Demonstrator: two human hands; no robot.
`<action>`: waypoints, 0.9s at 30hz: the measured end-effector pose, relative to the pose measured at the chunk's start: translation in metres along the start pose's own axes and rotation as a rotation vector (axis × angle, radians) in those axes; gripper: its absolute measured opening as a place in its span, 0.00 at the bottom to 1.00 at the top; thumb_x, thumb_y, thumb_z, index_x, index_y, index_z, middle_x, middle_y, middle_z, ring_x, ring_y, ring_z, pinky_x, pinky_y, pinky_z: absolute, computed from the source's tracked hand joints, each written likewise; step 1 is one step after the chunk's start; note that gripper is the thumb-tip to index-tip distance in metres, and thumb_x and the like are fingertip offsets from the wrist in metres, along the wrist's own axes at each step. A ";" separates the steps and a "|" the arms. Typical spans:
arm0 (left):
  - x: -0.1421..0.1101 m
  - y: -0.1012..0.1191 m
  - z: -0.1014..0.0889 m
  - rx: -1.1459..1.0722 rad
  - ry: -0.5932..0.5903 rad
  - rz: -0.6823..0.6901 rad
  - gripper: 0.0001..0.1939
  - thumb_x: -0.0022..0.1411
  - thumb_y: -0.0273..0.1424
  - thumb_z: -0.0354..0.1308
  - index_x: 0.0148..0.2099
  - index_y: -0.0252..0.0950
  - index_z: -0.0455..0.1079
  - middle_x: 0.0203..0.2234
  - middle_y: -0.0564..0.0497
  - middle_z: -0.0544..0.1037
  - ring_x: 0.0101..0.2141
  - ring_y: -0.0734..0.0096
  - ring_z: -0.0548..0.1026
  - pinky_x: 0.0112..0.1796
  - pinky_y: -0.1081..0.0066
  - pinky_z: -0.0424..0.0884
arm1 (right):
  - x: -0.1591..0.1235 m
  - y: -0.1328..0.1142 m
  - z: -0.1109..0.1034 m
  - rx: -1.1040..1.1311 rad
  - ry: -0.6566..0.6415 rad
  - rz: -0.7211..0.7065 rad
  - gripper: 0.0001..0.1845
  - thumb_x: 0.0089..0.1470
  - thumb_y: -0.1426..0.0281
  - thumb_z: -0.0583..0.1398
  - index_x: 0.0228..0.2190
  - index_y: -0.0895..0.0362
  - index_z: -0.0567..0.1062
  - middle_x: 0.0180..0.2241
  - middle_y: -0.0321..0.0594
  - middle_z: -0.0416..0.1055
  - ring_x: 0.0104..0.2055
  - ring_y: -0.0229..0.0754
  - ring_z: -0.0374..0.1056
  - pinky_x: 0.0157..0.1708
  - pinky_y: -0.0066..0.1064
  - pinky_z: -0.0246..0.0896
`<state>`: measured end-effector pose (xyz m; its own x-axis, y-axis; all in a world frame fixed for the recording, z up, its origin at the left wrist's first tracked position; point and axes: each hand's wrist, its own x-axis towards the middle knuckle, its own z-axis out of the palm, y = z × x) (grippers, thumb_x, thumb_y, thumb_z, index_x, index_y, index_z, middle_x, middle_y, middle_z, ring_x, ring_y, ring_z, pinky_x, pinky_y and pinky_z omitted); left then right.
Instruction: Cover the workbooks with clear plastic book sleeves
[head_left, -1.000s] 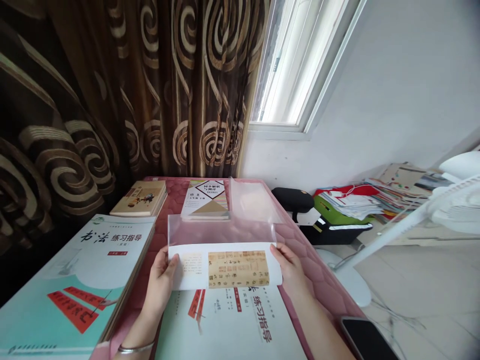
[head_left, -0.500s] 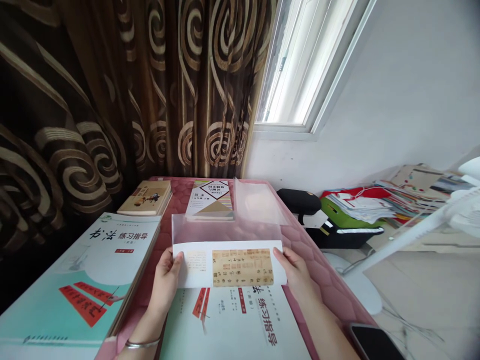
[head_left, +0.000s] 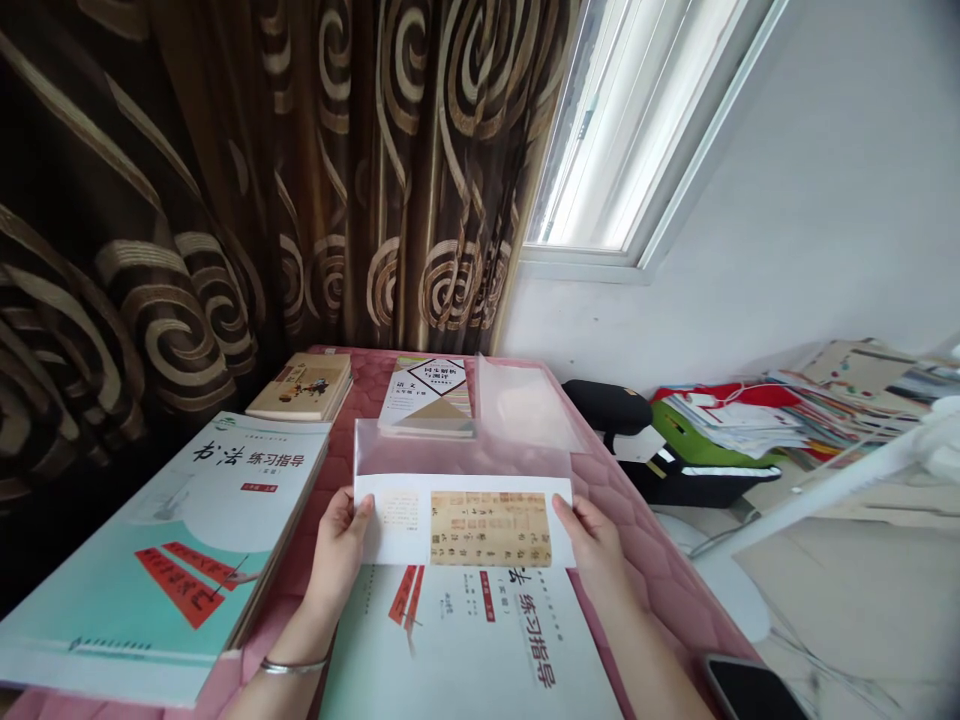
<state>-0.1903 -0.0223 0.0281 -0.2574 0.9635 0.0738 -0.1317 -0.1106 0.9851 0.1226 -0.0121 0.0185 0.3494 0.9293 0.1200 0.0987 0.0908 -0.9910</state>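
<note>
In front of me a calligraphy workbook (head_left: 450, 640) lies on the pink quilted cover. Above its title page stands its raised cover flap (head_left: 405, 555), white with a brown calligraphy print, and a clear plastic book cover (head_left: 465, 450) extends beyond its far edge. My left hand (head_left: 341, 545) pinches the flap's left edge, thumb on top. At the right edge, my right hand (head_left: 596, 540) pinches it the same way. The fingers under the flap are partly hidden. A silver bangle (head_left: 294, 667) circles my left wrist.
Left stands a pile of workbooks (head_left: 172, 560), with smaller tan books (head_left: 300, 385) behind. A white textbook (head_left: 427, 395) and another clear plastic cover (head_left: 521, 400) lie at the far end. A phone (head_left: 754, 690) is near right. Beyond are a white fan stand (head_left: 817, 500) and stacked papers (head_left: 847, 390).
The view has shifted slightly, so most things sit a little further right. Both hands keep their pinch on the flap, which stays nearly in the same place.
</note>
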 end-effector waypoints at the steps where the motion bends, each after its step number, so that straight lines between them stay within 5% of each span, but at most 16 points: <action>1: 0.000 0.000 0.000 0.002 0.002 -0.003 0.19 0.52 0.47 0.64 0.34 0.37 0.67 0.25 0.54 0.75 0.28 0.71 0.72 0.30 0.74 0.66 | 0.000 0.000 0.000 0.021 -0.031 0.030 0.17 0.45 0.50 0.64 0.23 0.50 0.75 0.20 0.35 0.71 0.23 0.44 0.66 0.21 0.34 0.62; 12: 0.001 -0.007 -0.002 0.013 0.024 -0.013 0.21 0.52 0.49 0.64 0.34 0.37 0.68 0.27 0.52 0.76 0.28 0.69 0.72 0.30 0.73 0.66 | -0.003 0.000 0.000 0.155 -0.062 0.067 0.13 0.47 0.53 0.65 0.26 0.49 0.76 0.23 0.36 0.72 0.24 0.45 0.66 0.22 0.35 0.61; 19: -0.001 0.000 0.001 -0.015 0.019 -0.050 0.22 0.50 0.50 0.64 0.34 0.37 0.67 0.28 0.51 0.77 0.28 0.67 0.73 0.30 0.72 0.67 | -0.004 -0.001 0.005 0.067 -0.033 0.078 0.20 0.46 0.49 0.64 0.20 0.51 0.69 0.18 0.34 0.68 0.20 0.42 0.63 0.17 0.32 0.58; 27: 0.000 -0.002 0.002 0.027 0.035 -0.028 0.22 0.51 0.51 0.63 0.32 0.37 0.67 0.27 0.51 0.76 0.29 0.67 0.72 0.32 0.71 0.67 | -0.008 -0.006 0.005 0.153 -0.058 0.090 0.14 0.46 0.51 0.64 0.27 0.48 0.75 0.26 0.37 0.75 0.26 0.47 0.70 0.22 0.36 0.65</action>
<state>-0.1883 -0.0221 0.0261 -0.2876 0.9569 0.0407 -0.1137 -0.0763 0.9906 0.1149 -0.0188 0.0232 0.2960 0.9547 0.0311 -0.0753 0.0558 -0.9956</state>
